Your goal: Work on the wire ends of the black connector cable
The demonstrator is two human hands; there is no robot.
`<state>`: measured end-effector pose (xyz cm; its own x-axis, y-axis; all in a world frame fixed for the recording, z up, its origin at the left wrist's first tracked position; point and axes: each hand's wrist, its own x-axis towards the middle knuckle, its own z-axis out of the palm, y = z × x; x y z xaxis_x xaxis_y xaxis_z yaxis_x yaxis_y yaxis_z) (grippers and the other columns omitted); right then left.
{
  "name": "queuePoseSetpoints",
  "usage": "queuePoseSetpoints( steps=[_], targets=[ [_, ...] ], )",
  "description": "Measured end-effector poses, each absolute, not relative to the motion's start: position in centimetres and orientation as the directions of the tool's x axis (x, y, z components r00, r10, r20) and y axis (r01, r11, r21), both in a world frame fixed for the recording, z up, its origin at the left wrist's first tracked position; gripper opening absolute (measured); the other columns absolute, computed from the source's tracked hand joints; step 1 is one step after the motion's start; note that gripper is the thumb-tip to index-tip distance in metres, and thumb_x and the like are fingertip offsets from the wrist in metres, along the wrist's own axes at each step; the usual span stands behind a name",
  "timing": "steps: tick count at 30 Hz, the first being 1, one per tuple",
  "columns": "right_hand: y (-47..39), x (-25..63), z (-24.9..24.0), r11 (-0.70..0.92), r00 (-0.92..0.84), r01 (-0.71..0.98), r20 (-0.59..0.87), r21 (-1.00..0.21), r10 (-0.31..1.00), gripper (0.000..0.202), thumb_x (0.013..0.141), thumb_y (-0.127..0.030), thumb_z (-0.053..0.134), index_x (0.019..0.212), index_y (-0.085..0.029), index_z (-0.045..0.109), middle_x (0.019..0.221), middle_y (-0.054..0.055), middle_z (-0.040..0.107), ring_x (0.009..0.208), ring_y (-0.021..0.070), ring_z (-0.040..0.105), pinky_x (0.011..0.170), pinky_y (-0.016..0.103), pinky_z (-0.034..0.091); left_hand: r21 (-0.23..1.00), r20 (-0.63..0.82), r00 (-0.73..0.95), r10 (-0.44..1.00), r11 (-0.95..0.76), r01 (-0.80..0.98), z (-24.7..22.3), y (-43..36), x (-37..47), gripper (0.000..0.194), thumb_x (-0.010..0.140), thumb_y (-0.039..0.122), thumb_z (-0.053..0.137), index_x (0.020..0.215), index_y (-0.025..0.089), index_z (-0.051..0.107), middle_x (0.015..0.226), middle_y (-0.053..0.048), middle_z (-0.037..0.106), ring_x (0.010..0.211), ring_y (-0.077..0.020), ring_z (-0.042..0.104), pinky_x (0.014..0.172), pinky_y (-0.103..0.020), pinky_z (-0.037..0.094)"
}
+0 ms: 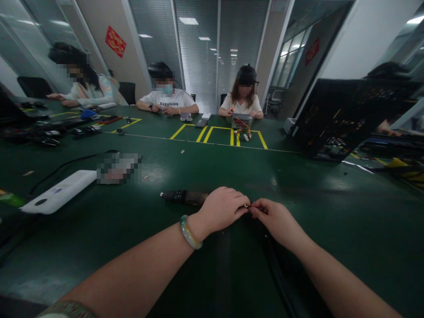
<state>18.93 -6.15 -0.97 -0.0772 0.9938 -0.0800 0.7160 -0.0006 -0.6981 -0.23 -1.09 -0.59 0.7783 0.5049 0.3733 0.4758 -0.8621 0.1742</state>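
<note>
Pinching one small piece (246, 206), left hand (223, 208) (one bangle (189, 234)) and right hand (276, 219), one tool (182, 197) alongside

Only thing I can properly read is the dark lettering on the white T-shirt (183, 100) across the bench (212, 165), looks like "Happniss", spelled just like that. The red wall sign (115, 42) up left has gold characters, too blurry for me, and the darker red sign (312, 51) on the right is even worse.

Left hand (222, 209) arches knuckles-up, right hand (274, 219) pinches thumb to finger, their fingertips almost meeting!
</note>
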Motion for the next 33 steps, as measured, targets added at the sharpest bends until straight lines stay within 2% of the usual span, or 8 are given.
queuePoseSetpoints(
  steps=[4,8,12,17,23,29,33],
  targets=[
    [-5.99,18.75,-1.09,-0.010,-0.056,0.691,-0.067,-0.723,0.996,0.020,0.089,-0.035,0.052,0.081,-0.023,0.066,0.076,-0.003,0.070,0.071,0.0149,0.064,0.062,0.023,0.041,0.163,0.374,0.776,0.508,-0.860,0.484,-0.73,-0.94,-0.10,0.016,0.094,0.033,0.051,0.094,0.021,0.062,0.090,0.000,0.066,0.086,-0.0178,0.060,0.077,-0.032,0.041],
    [-5.94,19.03,-0.97,-0.047,-0.067,0.683,-0.126,-0.729,0.990,0.019,0.088,-0.037,0.055,0.086,-0.024,0.067,0.079,-0.002,0.071,0.072,0.0157,0.064,0.061,0.023,0.041,0.161,0.378,0.773,0.510,-0.858,0.487,-0.74,-0.77,-0.02,0.014,0.093,0.032,0.052,0.095,0.022,0.062,0.090,0.000,0.066,0.085,-0.0176,0.060,0.075,-0.031,0.041],
    [-5.91,19.34,-0.88,-0.044,-0.096,0.728,-0.165,-0.684,0.982,0.024,0.087,-0.042,0.055,0.083,-0.022,0.069,0.074,-0.001,0.071,0.061,0.0150,0.060,0.053,0.023,0.036,0.171,0.383,0.768,0.513,-0.856,0.487,-0.75,-0.69,-0.04,0.015,0.092,0.033,0.053,0.097,0.022,0.063,0.090,0.000,0.067,0.086,-0.0176,0.061,0.076,-0.032,0.042],
    [-5.60,19.49,-1.29,-0.005,-0.141,0.692,-0.142,-0.722,0.980,0.027,0.089,-0.042,0.051,0.083,-0.022,0.068,0.076,-0.002,0.071,0.062,0.0141,0.060,0.054,0.022,0.036,0.166,0.382,0.753,0.536,-0.841,0.515,-0.94,-0.78,-0.01,0.018,0.092,0.035,0.052,0.097,0.021,0.063,0.091,-0.001,0.067,0.087,-0.0183,0.061,0.081,-0.034,0.043],
    [-5.58,19.67,-1.55,0.049,-0.152,0.713,-0.085,-0.700,0.985,0.027,0.090,-0.040,0.050,0.079,-0.022,0.066,0.072,-0.002,0.069,0.061,0.0134,0.058,0.056,0.022,0.037,0.166,0.403,0.739,0.540,-0.837,0.521,-0.71,-1.19,-0.15,0.021,0.091,0.033,0.052,0.105,0.021,0.060,0.090,-0.003,0.066,0.084,-0.0187,0.061,0.077,-0.033,0.044],
    [-5.67,19.60,-1.29,0.039,-0.149,0.717,-0.099,-0.696,0.984,0.026,0.089,-0.040,0.051,0.079,-0.022,0.066,0.072,-0.002,0.069,0.062,0.0138,0.060,0.057,0.022,0.037,0.179,0.381,0.739,0.555,-0.829,0.530,-0.55,-1.31,-0.15,0.015,0.091,0.030,0.050,0.098,0.021,0.060,0.087,-0.001,0.064,0.083,-0.0180,0.061,0.077,-0.034,0.044],
    [-5.61,19.55,-1.31,0.048,-0.143,0.722,-0.081,-0.691,0.986,0.025,0.089,-0.038,0.051,0.078,-0.022,0.066,0.071,-0.002,0.069,0.063,0.0140,0.060,0.056,0.022,0.037,0.171,0.391,0.729,0.562,-0.823,0.542,-0.56,-1.36,-0.12,0.019,0.092,0.033,0.049,0.102,0.021,0.058,0.086,-0.002,0.064,0.082,-0.0179,0.061,0.076,-0.033,0.044]
  ],
)
